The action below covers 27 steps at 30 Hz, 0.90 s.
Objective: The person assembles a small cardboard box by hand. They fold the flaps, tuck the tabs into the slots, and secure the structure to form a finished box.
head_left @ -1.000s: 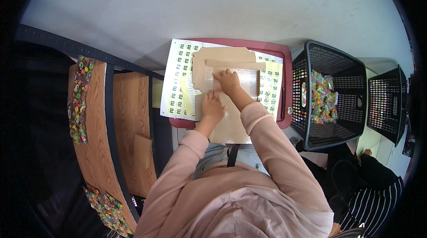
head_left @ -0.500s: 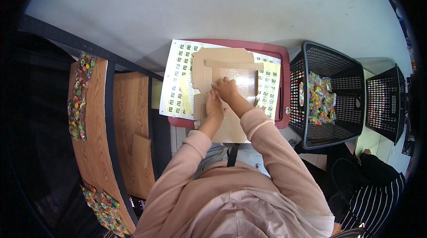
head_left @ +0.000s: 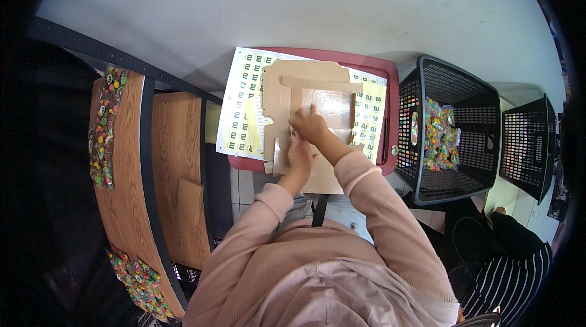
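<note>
A flat, folded piece of brown cardboard [head_left: 278, 92] with a glossy panel [head_left: 332, 105] lies in front of me. Both my hands meet on it, left of the panel's middle. My right hand [head_left: 311, 127] has one finger pointing up over the shiny surface; its other fingers curl in, their tips close to my left fingertips. Just below, my left hand [head_left: 300, 151] has its fingers pressed together and its thumb out to the right. Anything pinched between the fingertips is too small to make out. Under the cardboard are white-and-yellow sticker sheets [head_left: 239, 104].
The sheets rest on a dark red surface [head_left: 394, 92] against the wall. To the right, a black basket [head_left: 464, 70] holds colourful candy packets [head_left: 439, 138]; another basket [head_left: 528, 144] stands beyond, near a person in striped clothing [head_left: 510, 281]. Wooden shelves [head_left: 125, 162] with candy bags [head_left: 110, 128] are at left.
A finger of my right hand has straightened upward over the glossy panel. My left hand has shifted slightly right and down, its thumb now showing. The view has tilted a little.
</note>
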### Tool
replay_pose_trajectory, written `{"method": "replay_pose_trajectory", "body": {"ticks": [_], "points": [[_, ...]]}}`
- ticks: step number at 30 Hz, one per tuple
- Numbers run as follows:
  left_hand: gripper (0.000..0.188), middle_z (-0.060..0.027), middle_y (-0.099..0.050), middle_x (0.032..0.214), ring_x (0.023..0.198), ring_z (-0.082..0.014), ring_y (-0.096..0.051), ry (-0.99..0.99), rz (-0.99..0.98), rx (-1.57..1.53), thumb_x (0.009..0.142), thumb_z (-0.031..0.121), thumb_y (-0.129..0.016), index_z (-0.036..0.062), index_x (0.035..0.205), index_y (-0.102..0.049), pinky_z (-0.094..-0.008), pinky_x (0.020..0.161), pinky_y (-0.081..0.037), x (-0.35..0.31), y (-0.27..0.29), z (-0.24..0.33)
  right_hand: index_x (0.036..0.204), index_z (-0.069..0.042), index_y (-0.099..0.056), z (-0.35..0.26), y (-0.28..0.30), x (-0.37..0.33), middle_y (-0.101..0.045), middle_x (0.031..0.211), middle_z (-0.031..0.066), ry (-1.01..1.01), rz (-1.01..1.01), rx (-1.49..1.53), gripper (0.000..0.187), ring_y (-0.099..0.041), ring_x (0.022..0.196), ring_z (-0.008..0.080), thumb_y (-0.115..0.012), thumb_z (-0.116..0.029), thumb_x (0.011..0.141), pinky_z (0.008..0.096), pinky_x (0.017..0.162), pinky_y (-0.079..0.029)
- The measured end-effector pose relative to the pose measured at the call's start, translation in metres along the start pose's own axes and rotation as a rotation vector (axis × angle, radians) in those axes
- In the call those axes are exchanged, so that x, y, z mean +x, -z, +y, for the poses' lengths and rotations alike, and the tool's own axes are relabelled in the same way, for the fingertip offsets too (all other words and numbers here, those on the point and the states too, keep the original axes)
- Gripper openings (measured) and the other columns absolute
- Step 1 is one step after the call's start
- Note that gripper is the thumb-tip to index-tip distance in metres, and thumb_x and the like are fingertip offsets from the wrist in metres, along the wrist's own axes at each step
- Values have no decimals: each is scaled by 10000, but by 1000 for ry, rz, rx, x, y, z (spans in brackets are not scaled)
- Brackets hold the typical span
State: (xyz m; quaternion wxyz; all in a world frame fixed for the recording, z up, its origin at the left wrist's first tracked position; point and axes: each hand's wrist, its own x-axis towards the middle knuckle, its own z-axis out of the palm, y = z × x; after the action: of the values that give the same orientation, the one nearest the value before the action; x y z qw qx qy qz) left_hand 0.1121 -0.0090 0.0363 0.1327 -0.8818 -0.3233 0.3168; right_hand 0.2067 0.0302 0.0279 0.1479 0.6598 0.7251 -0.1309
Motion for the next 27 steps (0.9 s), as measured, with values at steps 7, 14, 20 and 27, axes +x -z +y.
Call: {"method": "replay_pose_trajectory", "body": {"ticks": [7, 14, 20, 27], "points": [[613, -119, -242, 1406, 1302, -291, -186, 12, 98, 132, 869, 405, -346, 51, 1359, -246, -421, 996, -125, 2, -4, 1, 1320, -326, -321, -21, 38, -5, -351, 1291, 100, -192, -293, 3, 476, -261, 1232, 447, -417, -407, 861, 531, 832, -433], [650, -139, -272, 1380, 1292, -291, -203, -104, 25, -319, 822, 377, -487, 38, 1336, -276, -468, 999, -153, -10, 23, -20, 1335, -240, -301, -8, 6, -24, -371, 1262, 170, -162, 17, 368, 566, -285, 1233, 403, -510, -255, 809, 483, 887, -413], [604, -167, -368, 1277, 1160, -298, -358, -183, 598, -1067, 756, 244, -623, 6, 1248, -364, -474, 928, -297, -39, -6, -91, 1197, -94, -450, 15, 34, -133, -407, 1213, 167, -239, 578, 471, 556, -391, 1152, 332, -630, -81, 671, 423, 979, -307], [492, -192, -479, 1022, 903, -296, -495, 117, 243, -1572, 753, 236, -639, -29, 1112, -432, -355, 761, -436, -82, -70, -73, 1031, 10, -530, 21, -37, -209, -574, 914, 171, -831, 558, 906, 419, -597, 760, 264, -687, -191, 699, 352, 657, -478]]}}
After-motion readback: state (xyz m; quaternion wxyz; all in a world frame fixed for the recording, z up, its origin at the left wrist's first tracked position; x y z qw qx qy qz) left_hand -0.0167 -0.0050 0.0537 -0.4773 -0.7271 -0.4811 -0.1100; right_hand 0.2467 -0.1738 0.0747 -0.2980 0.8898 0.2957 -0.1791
